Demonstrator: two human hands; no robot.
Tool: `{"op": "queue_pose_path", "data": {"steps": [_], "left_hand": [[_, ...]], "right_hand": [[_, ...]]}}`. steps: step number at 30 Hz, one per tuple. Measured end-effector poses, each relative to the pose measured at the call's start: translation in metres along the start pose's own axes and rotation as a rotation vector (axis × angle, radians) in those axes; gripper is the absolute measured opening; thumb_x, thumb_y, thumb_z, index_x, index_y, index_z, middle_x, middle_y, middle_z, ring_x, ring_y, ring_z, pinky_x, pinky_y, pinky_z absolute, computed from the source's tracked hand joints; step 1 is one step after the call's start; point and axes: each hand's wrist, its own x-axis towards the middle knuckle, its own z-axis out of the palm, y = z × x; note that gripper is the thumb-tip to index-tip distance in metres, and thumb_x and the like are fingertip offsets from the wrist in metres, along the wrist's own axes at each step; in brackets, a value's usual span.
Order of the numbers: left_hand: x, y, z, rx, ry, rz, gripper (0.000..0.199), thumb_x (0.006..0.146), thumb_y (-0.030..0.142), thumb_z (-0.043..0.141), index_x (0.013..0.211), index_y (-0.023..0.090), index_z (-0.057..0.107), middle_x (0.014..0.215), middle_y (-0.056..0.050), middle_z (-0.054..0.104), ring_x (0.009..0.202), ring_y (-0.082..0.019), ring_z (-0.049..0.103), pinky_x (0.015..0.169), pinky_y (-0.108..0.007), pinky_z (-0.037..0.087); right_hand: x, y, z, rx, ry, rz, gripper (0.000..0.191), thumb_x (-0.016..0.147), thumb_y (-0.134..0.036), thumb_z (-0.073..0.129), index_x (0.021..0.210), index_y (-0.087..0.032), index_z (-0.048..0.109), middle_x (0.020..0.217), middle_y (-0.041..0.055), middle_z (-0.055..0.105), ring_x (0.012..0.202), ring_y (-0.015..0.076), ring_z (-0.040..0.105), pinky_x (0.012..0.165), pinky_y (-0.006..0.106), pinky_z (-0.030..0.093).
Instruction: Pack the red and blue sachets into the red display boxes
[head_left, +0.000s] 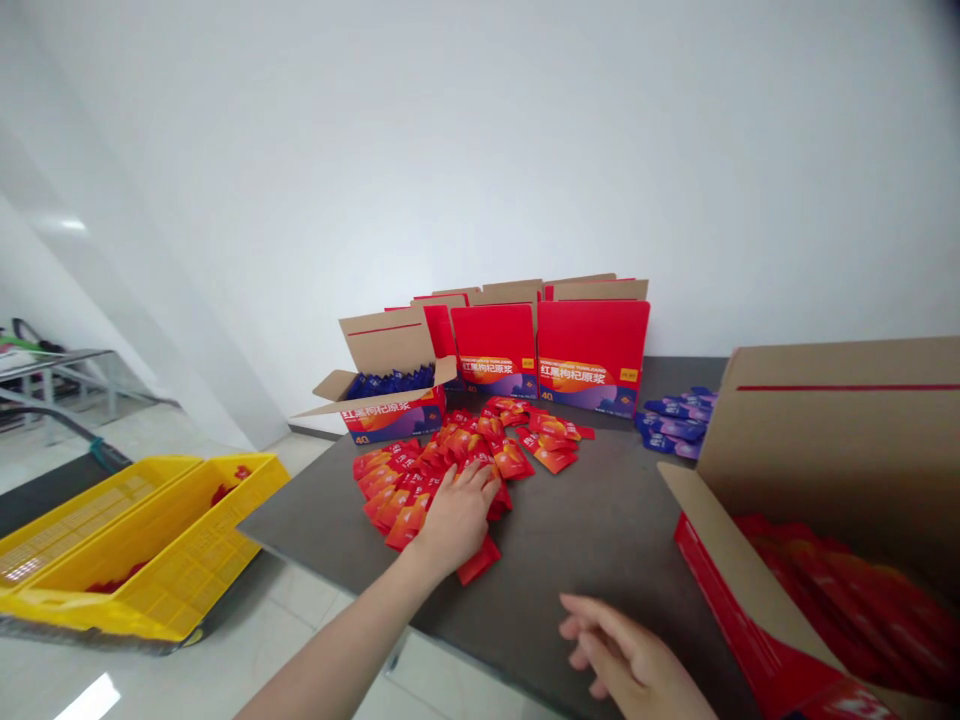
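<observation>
My left hand (459, 510) rests on a heap of red sachets (405, 490) on the dark table, its fingers stretched over them. Whether a fingertip grips any sachet is hidden. Over the table's front edge hangs my right hand (626, 655), with nothing in it and its fingers loosely bent and apart. To its right stands an open carton (750, 610) with red sachets (847, 590) packed inside. Behind the heap, on the left, another open carton (394, 415) is filled with dark blue sachets (390, 382).
Several red cartons (592, 355) with raised flaps line the back of the table (577, 510). Purple-blue sachets (679, 420) lie stacked at the back right. Yellow crates (202, 550) holding some red sachets stand left of the table. A white wall rises behind.
</observation>
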Motion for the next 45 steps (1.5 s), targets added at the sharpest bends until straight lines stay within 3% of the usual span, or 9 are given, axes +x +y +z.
{"op": "queue_pose_path", "data": {"steps": [5,10,14,17,23,27,34,38,45], "left_hand": [[0.008,0.010,-0.002,-0.017,0.058,0.063,0.026,0.095,0.014,0.043,0.105,0.018,0.065,0.118,-0.007,0.066,0.122,-0.021,0.053,0.107,-0.041,0.036],[-0.004,0.055,0.003,-0.290,0.267,0.145,0.024,0.095,0.016,0.045,0.108,0.020,0.065,0.114,-0.003,0.069,0.107,-0.017,0.062,0.098,-0.033,0.045],[-0.021,0.094,0.021,-0.478,0.324,0.235,0.025,0.096,0.019,0.043,0.112,0.022,0.062,0.117,-0.002,0.068,0.108,-0.016,0.062,0.095,-0.031,0.048],[-0.032,0.108,0.035,-0.546,0.354,0.284,0.028,0.097,0.019,0.041,0.115,0.022,0.061,0.120,-0.003,0.066,0.110,-0.017,0.062,0.095,-0.030,0.049],[-0.021,0.080,0.015,-0.659,0.141,0.195,0.027,0.097,0.019,0.039,0.107,0.023,0.064,0.109,-0.001,0.069,0.101,-0.013,0.064,0.092,-0.023,0.050],[0.026,0.045,-0.001,-0.120,0.053,0.040,0.029,0.090,0.015,0.048,0.117,0.018,0.059,0.122,-0.007,0.063,0.111,-0.019,0.059,0.096,-0.031,0.047],[0.089,0.033,0.029,0.154,-0.057,-0.080,0.030,0.088,0.010,0.051,0.115,0.001,0.059,0.122,-0.025,0.057,0.118,-0.032,0.054,0.097,-0.046,0.044],[0.089,0.035,0.033,0.183,-0.121,-0.090,0.017,0.092,0.014,0.054,0.104,0.007,0.063,0.102,-0.012,0.067,0.096,-0.022,0.065,0.086,-0.040,0.051],[0.052,0.054,0.000,0.093,-0.059,-0.041,0.020,0.091,0.009,0.044,0.095,0.009,0.064,0.091,-0.012,0.069,0.080,-0.022,0.068,0.070,-0.031,0.054]], "right_hand": [[0.031,-0.018,0.016,0.447,0.042,0.138,0.058,0.059,-0.051,0.079,0.105,-0.018,0.068,0.112,0.0152,0.067,0.096,0.0294,0.066,0.075,0.040,0.054],[0.046,-0.031,0.014,0.885,0.030,0.200,0.045,0.060,-0.048,0.080,0.089,-0.014,0.070,0.101,0.0149,0.070,0.097,0.0284,0.067,0.089,0.042,0.049],[0.054,-0.027,0.006,0.982,0.031,0.127,0.022,0.065,-0.031,0.079,0.079,-0.016,0.072,0.082,0.0055,0.072,0.080,0.0184,0.067,0.078,0.030,0.051],[0.053,-0.022,-0.001,0.945,0.026,0.135,0.026,0.055,-0.023,0.083,0.078,-0.015,0.073,0.075,0.0045,0.072,0.075,0.0171,0.067,0.069,0.024,0.050],[0.048,-0.020,0.001,0.926,0.107,0.085,0.035,0.055,-0.023,0.085,0.087,-0.019,0.072,0.080,0.0029,0.073,0.073,0.0158,0.067,0.067,0.024,0.051],[0.049,-0.019,0.004,0.909,0.148,0.141,0.049,0.050,-0.026,0.088,0.094,-0.020,0.070,0.081,0.0033,0.074,0.079,0.0202,0.069,0.073,0.029,0.052],[0.050,-0.017,-0.001,0.897,0.140,0.179,0.058,0.042,-0.028,0.091,0.096,-0.019,0.070,0.092,0.0078,0.074,0.088,0.0252,0.069,0.077,0.035,0.052],[0.050,-0.019,0.000,0.920,0.137,0.179,0.059,0.041,-0.027,0.092,0.096,-0.018,0.071,0.090,0.0080,0.075,0.088,0.0252,0.069,0.079,0.035,0.052],[0.050,-0.022,-0.002,0.952,0.114,0.182,0.054,0.042,-0.025,0.091,0.092,-0.019,0.074,0.087,0.0057,0.075,0.085,0.0233,0.069,0.078,0.032,0.052]]}}
